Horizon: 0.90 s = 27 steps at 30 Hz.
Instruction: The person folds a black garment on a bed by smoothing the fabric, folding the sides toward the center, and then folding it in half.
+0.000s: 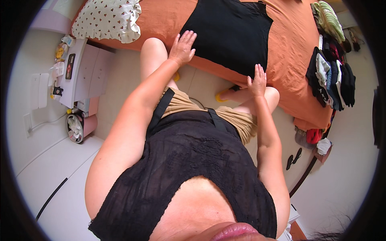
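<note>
A black cloth garment (229, 33) lies spread flat on the orange bedsheet (289, 57), partly cut off by the top of the view. My left hand (183, 48) is palm down with fingers stretched out, its fingertips at the garment's left edge. Toward the garment's near right corner, my right hand (258, 80) is also palm down, fingers straight and close together, thumb apart. Neither hand grips anything. Whether the palms press on the cloth or hover just over it is hard to tell.
A frilled pillow (107, 19) lies at the bed's upper left. Folded clothes (331, 78) are stacked along its right side, near a light green striped cloth (328, 22). A cabinet (87, 72) and a waste bin (75, 128) stand at left. Black slippers (294, 158) lie on the floor.
</note>
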Tool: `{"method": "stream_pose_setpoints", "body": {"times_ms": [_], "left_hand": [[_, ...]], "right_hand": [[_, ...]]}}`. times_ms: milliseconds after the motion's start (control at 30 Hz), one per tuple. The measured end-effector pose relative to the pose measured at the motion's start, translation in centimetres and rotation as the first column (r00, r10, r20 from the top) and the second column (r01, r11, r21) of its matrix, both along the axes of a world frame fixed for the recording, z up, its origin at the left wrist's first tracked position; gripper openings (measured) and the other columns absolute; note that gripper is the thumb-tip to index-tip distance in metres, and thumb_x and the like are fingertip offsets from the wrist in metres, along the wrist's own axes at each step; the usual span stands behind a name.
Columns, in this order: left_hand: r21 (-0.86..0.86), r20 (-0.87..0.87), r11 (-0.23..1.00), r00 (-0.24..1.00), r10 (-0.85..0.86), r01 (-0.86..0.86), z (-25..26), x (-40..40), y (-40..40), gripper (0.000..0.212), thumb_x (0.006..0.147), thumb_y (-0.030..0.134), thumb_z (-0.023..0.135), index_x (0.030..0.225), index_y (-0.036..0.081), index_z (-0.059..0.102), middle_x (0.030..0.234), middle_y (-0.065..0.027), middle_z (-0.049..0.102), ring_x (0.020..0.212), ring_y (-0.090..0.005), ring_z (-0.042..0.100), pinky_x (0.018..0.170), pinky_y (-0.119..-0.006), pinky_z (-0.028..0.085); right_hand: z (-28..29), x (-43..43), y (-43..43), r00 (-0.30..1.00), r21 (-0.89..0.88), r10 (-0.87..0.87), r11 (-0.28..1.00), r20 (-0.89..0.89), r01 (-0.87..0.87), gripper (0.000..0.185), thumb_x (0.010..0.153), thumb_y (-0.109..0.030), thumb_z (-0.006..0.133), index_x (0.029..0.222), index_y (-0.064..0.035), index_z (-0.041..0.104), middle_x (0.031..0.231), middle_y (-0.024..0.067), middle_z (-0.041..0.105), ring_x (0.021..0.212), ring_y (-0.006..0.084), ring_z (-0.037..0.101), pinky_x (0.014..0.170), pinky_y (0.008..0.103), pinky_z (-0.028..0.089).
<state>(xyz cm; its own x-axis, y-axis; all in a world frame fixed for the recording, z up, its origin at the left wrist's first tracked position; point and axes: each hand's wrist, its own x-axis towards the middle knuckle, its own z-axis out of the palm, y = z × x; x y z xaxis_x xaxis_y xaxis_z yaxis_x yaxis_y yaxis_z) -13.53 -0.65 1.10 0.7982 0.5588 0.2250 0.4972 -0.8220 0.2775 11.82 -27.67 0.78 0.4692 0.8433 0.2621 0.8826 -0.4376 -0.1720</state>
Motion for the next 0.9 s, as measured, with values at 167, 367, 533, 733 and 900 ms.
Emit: {"method": "stream_pose_setpoints", "body": {"times_ms": [167,367,533,733,900], "left_hand": [[-0.078,-0.138,0.952,0.942,-0.306,0.297,-0.3,0.4,-1.4,0.067,0.081,0.009,0.058,0.142,0.019,0.034,0.148,-0.0099,0.029,0.138,-0.0260,0.026,0.111,-0.046,0.023],[-0.236,0.180,0.941,0.962,-0.205,0.244,-0.1,2.3,-1.1,0.055,0.081,0.009,0.059,0.133,0.006,0.042,0.134,-0.0133,0.047,0.125,-0.0295,0.043,0.107,-0.040,0.033],[0.058,0.202,0.996,0.976,-0.084,0.074,-0.7,4.4,1.4,0.051,0.086,0.018,0.057,0.133,0.006,0.041,0.138,-0.0129,0.043,0.131,-0.0277,0.038,0.109,-0.042,0.029],[0.121,0.088,0.993,0.996,-0.012,0.002,-1.2,8.5,3.3,0.051,0.092,0.026,0.049,0.139,0.010,0.036,0.146,-0.0093,0.034,0.137,-0.0236,0.029,0.112,-0.044,0.021],[0.138,0.087,0.988,0.995,0.051,-0.063,-2.5,9.2,3.9,0.050,0.092,0.029,0.046,0.139,0.013,0.039,0.146,-0.0054,0.036,0.137,-0.0199,0.030,0.112,-0.046,0.021]], "right_hand": [[0.9,-1.9,1.5,0.972,-0.023,0.236,0.971,-0.023,-0.236,0.063,0.075,-0.008,0.061,0.135,-0.0072,0.043,0.140,0.0133,0.042,0.129,0.0308,0.040,0.108,0.0438,0.031],[0.6,-1.8,1.3,0.947,0.062,0.189,0.982,-0.258,-0.179,0.057,0.077,-0.007,0.061,0.132,-0.0054,0.046,0.138,0.0150,0.044,0.126,0.0324,0.042,0.106,0.0423,0.033],[1.8,-2.8,4.6,0.975,0.149,0.168,0.978,-0.143,-0.146,0.050,0.084,-0.011,0.059,0.131,-0.0032,0.046,0.136,0.0157,0.045,0.125,0.0306,0.043,0.105,0.0417,0.034],[2.0,-3.4,11.2,0.978,0.123,0.209,0.971,-0.010,-0.206,0.051,0.086,-0.020,0.058,0.133,-0.0061,0.045,0.139,0.0114,0.044,0.129,0.0248,0.041,0.108,0.0435,0.030],[1.2,-3.6,15.9,0.968,0.045,0.250,0.967,0.004,-0.250,0.051,0.090,-0.030,0.054,0.135,-0.0094,0.044,0.142,0.0052,0.042,0.132,0.0197,0.037,0.111,0.0419,0.023]]}}
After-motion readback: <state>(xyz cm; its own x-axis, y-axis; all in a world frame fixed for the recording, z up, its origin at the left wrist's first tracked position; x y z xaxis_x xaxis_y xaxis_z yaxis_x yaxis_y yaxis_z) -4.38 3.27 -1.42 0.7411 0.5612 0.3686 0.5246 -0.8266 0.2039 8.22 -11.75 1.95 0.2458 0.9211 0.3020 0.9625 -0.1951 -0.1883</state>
